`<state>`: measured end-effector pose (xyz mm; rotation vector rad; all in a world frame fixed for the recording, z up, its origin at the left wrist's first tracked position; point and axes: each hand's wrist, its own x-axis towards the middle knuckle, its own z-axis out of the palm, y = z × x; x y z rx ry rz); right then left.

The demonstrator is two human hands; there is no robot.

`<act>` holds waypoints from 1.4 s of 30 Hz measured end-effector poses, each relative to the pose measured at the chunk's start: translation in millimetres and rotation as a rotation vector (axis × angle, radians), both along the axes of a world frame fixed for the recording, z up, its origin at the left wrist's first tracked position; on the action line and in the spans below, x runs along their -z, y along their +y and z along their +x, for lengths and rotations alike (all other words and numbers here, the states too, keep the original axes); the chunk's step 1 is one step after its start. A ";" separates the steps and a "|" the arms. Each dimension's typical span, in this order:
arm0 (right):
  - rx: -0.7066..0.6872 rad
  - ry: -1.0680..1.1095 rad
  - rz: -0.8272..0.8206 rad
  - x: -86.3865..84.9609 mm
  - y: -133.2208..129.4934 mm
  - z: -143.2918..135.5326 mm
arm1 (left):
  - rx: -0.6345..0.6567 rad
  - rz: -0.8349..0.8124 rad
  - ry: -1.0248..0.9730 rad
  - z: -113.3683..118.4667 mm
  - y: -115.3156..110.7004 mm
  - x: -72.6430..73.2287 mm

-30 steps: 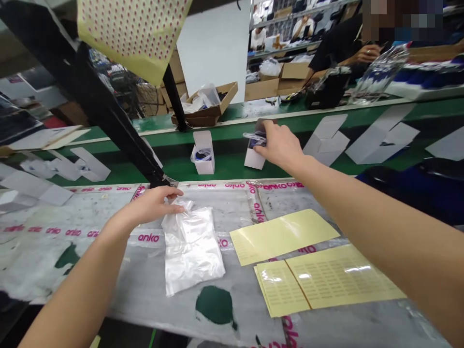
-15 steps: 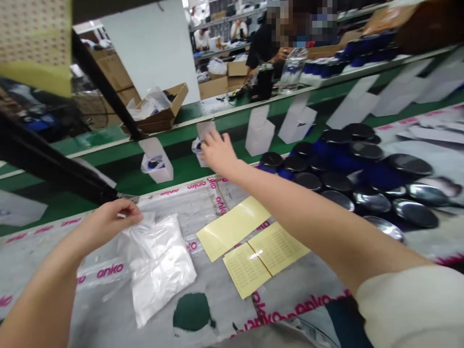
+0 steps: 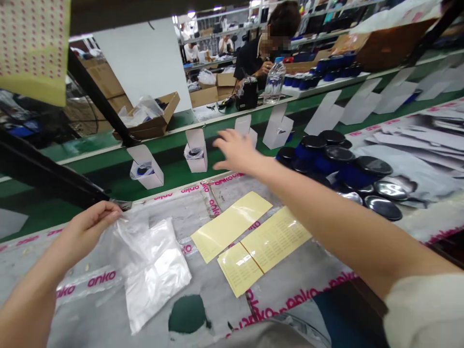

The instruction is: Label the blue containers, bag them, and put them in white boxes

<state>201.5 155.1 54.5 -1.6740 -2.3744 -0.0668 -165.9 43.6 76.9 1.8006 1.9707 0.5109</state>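
Observation:
My left hand (image 3: pixel 97 223) pinches the edge of a clear plastic bag (image 3: pixel 130 237) at the top of a stack of white plastic bags (image 3: pixel 159 278) on the table. Fingers spread, my right hand (image 3: pixel 237 152) is held over the near edge of the green belt (image 3: pixel 221 162) with nothing in it. Left of that hand an open white box (image 3: pixel 196 162) stands on the belt, a bagged dark item inside. Another open white box (image 3: pixel 152 179) with a bagged blue-black item stands farther left. Behind my right hand a further white box (image 3: pixel 250 131) is partly hidden.
Yellow label sheets (image 3: pixel 232 224) lie mid-table. Several dark blue jars with black lids (image 3: pixel 337 154) crowd the right, before flat white cartons (image 3: pixel 431 145). A black post (image 3: pixel 97 99) slants down at the left. Across the belt sit a co-worker (image 3: pixel 250 60) and a water bottle (image 3: pixel 274 82).
My right hand has come away from the small white box and moved right, fingers spreading. My left hand has drawn the bag's edge a little left. The camera view has shifted.

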 end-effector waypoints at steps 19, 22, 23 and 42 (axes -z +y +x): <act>-0.087 0.090 -0.166 23.5 -82.5 -39.1 | 0.305 0.202 -0.793 114.1 7.9 26.4; -0.143 0.218 -0.058 21.5 -87.9 -37.1 | 0.357 0.192 -0.869 120.1 7.7 33.8; -0.215 0.328 -0.030 20.7 -90.3 -35.8 | 0.379 0.198 -0.888 121.5 7.3 35.1; -0.160 1.580 -0.802 51.5 -147.4 -0.3 | 0.181 -0.343 -1.232 139.2 -29.2 62.4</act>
